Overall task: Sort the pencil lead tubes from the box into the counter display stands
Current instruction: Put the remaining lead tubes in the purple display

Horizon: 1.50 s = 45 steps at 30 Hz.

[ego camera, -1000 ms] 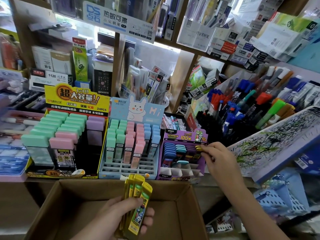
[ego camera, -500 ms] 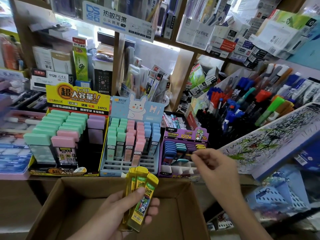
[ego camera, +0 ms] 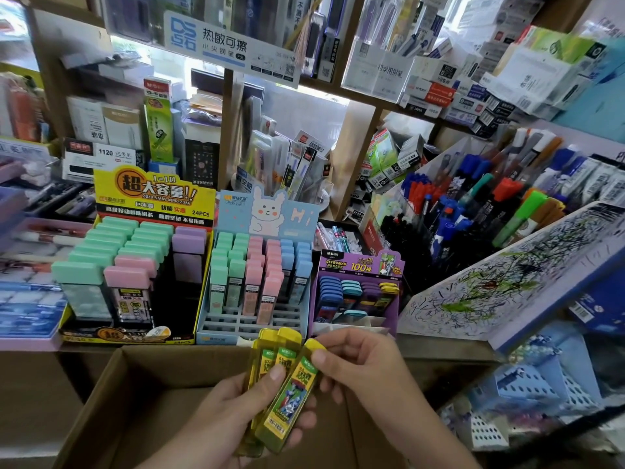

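Fingers [ego camera: 319, 359] of right hand [ego camera: 368, 370] are pinching the cap end of the front yellow tube [ego camera: 292, 394], thumb on the near face, the rest curling behind it. Left hand [ego camera: 233, 421] is gripping the remaining bundle [ego camera: 270, 350] from below, thumb pressing across the labels. So both hands are clamped on tubes, neither free

Bundle is hanging over the open cardboard box [ego camera: 142, 377], long axes running up and away, caps pointing at the stands. Front tube is fanning out to the right of the others

Key relation, my read: the target is the purple stand [ego camera: 358, 265], matching yellow row [ego camera: 389, 288] sitting at its right end. That is lying up and right of the pinching fingers, past the box's far flap, on the bench [ego camera: 439, 340]. Right hand is the nearer one. Tube likely needs sliding out along its own axis, then going in cap-up

Can't tell which cells near that row are free; a teal tube [ego camera: 351, 314] is lying tilted in the front cells

Around it: bunny stand [ego camera: 267, 214] just beside on the left, big yellow stand [ego camera: 152, 194] further left. Scribbled test pad [ego camera: 507, 282] is leaning just right of the purple stand, probably crowding the wrist on approach. Marker rack [ego camera: 473, 204] is standing behind, out of the path
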Tool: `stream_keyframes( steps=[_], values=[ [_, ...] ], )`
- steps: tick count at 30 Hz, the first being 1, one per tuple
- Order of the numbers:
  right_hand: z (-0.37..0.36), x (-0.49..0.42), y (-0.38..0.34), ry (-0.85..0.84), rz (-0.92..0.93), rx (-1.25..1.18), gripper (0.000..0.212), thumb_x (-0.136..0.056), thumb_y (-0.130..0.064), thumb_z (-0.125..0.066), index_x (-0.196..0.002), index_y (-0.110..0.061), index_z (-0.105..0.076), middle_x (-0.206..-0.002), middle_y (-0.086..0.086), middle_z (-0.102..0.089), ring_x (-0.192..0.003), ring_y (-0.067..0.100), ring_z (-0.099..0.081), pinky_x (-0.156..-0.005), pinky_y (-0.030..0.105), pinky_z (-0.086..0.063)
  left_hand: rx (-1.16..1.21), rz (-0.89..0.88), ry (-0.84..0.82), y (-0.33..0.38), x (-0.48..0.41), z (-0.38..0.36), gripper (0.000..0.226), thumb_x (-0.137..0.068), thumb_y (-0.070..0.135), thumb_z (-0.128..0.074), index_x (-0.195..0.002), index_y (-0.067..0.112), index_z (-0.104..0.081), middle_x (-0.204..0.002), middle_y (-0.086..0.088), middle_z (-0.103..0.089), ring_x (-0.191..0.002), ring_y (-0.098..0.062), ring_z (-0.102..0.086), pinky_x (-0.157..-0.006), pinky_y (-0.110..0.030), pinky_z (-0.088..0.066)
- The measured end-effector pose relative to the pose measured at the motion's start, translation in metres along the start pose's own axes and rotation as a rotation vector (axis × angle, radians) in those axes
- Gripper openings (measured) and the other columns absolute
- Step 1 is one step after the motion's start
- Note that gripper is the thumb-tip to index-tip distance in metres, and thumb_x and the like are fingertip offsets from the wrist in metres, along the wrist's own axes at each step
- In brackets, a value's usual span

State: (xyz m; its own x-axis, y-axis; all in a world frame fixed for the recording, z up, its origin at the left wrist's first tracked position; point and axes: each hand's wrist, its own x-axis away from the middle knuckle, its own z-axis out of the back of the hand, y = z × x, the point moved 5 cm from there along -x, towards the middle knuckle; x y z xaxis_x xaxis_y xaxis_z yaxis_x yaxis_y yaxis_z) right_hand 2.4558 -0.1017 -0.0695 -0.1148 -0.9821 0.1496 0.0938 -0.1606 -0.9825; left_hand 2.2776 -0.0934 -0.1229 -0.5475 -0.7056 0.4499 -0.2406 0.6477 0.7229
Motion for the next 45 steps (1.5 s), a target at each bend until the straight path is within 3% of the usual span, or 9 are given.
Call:
stream_keyframes(
  steps=[4,7,14,20,28,33,39,45],
  values=[
    [0.023,0.004,-0.015,0.07,0.056,-0.004,0.027,-0.076,-0.016,-0.081,-0.097,-0.001,-0.074,-0.082,0.015,-0.075,-0.061,0.019,-0.066,-0.048,0.022,-0.052,0.022,0.014,0.011,-0.003,-0.002,0.003,0.054,-0.078,0.036,-0.074,-0.112,-0.005,-0.071,-0.104,-0.033,-0.074,-0.09,-0.041,-0.077,-0.063,-0.039,-0.063],
    [0.049,0.006,-0.027,0.127,0.111,0.004,0.019,-0.072,-0.019,-0.08,-0.089,-0.011,-0.078,-0.081,0.015,-0.075,-0.063,0.019,-0.067,-0.05,0.02,-0.053,-0.003,0.002,0.044,-0.003,-0.003,0.004,0.059,-0.072,0.038,-0.075,-0.114,-0.003,-0.068,-0.1,-0.028,-0.076,-0.085,-0.036,-0.078,-0.058,-0.035,-0.062],
    [0.11,0.004,-0.05,0.332,0.33,0.18,0.012,-0.078,-0.015,-0.078,-0.089,-0.019,-0.08,-0.077,0.013,-0.076,-0.063,0.022,-0.069,-0.054,0.022,-0.057,-0.017,-0.006,0.101,-0.001,-0.005,0.006,0.058,-0.072,0.036,-0.075,-0.116,-0.002,-0.065,-0.097,-0.029,-0.076,-0.069,-0.032,-0.076,-0.05,-0.032,-0.059],
    [0.138,-0.015,-0.046,0.442,0.428,0.356,0.018,-0.089,-0.001,-0.075,-0.094,-0.018,-0.077,-0.08,0.006,-0.076,-0.071,0.023,-0.074,-0.066,0.026,-0.063,0.009,0.026,0.041,-0.001,-0.005,0.004,0.052,-0.071,0.023,-0.076,-0.114,-0.005,-0.065,-0.099,-0.034,-0.074,-0.066,-0.036,-0.075,-0.048,-0.034,-0.059],
    [0.128,-0.033,-0.045,0.447,0.545,0.581,0.028,-0.089,0.001,-0.074,-0.097,-0.025,-0.073,-0.083,-0.007,-0.075,-0.075,0.007,-0.075,-0.069,0.018,-0.061,0.044,0.049,-0.012,-0.001,-0.006,0.006,0.053,-0.071,0.014,-0.071,-0.118,-0.006,-0.06,-0.1,-0.037,-0.072,-0.067,-0.039,-0.074,-0.048,-0.036,-0.058],
    [0.122,-0.042,-0.043,0.478,0.591,0.758,0.019,-0.088,0.002,-0.076,-0.102,-0.01,-0.077,-0.093,-0.001,-0.07,-0.072,0.004,-0.073,-0.068,0.015,-0.059,0.052,0.048,-0.027,-0.001,-0.006,0.006,0.052,-0.069,0.012,-0.068,-0.117,-0.008,-0.06,-0.101,-0.039,-0.071,-0.066,-0.04,-0.074,-0.047,-0.037,-0.058],
    [0.118,-0.051,-0.026,0.499,0.54,0.873,0.012,-0.087,-0.001,-0.078,-0.095,-0.009,-0.076,-0.083,0.001,-0.072,-0.075,0.017,-0.073,-0.072,0.04,-0.064,0.073,0.066,-0.047,-0.001,-0.005,0.004,0.052,-0.072,0.011,-0.067,-0.119,-0.009,-0.058,-0.103,-0.04,-0.07,-0.068,-0.041,-0.074,-0.048,-0.038,-0.059],
    [0.119,-0.05,-0.023,0.522,0.582,0.929,0.012,-0.086,0.0,-0.079,-0.09,-0.012,-0.076,-0.084,-0.002,-0.07,-0.073,0.013,-0.072,-0.069,0.03,-0.061,0.086,0.068,-0.054,-0.002,-0.004,0.004,0.05,-0.074,0.011,-0.068,-0.12,-0.007,-0.06,-0.104,-0.037,-0.072,-0.074,-0.042,-0.076,-0.053,-0.04,-0.062]
  ],
)
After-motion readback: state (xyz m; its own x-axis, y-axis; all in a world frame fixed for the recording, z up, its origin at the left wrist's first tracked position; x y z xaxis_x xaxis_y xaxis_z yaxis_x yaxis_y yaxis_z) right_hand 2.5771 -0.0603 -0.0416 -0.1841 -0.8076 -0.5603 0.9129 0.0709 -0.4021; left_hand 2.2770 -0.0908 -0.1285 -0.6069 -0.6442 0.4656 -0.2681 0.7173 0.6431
